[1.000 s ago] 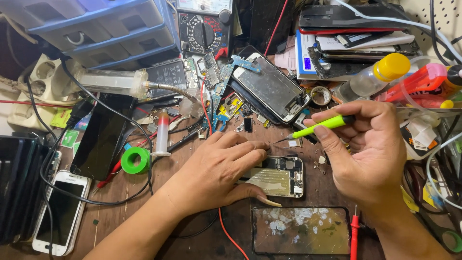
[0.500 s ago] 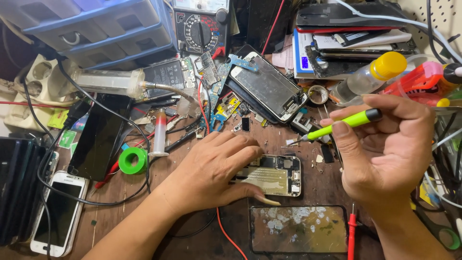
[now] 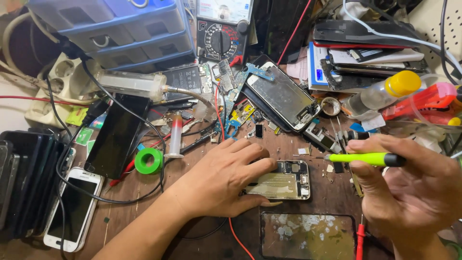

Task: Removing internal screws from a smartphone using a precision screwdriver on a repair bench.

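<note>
Left hand (image 3: 224,175): lies palm down on the wooden surface (image 3: 144,202), fingers loosely spread, fingertips pressing the near edge of an opened phone body (image 3: 284,180). The phone body lies flat just beyond the fingertips, its inner parts and pale battery facing up.

Right hand (image 3: 409,188): raised beside the phone body, apart from it, fingers closed together around a green-handled screwdriver (image 3: 368,158). The tool lies roughly level, its thin tip pointing toward the left hand and hanging above the surface just past the phone body's far corner.

Below the right hand, near its wrist: a separated phone screen (image 3: 308,236) with patchy residue, lying flat; a red probe (image 3: 360,238) rests along its edge.

Beyond the left hand's fingers: a second phone with dark glass (image 3: 284,96), tilted against clutter; small circuit boards and loose parts.

Outward of the left wrist: a green tape roll (image 3: 148,161), a small syringe (image 3: 175,136) standing just beside it, a dark phone (image 3: 118,135), and a white phone (image 3: 72,209) near the forearm.

Far from both hands: an analogue meter (image 3: 219,41) and blue drawers (image 3: 125,29). Past the right hand: a yellow-capped bottle (image 3: 385,91).
</note>
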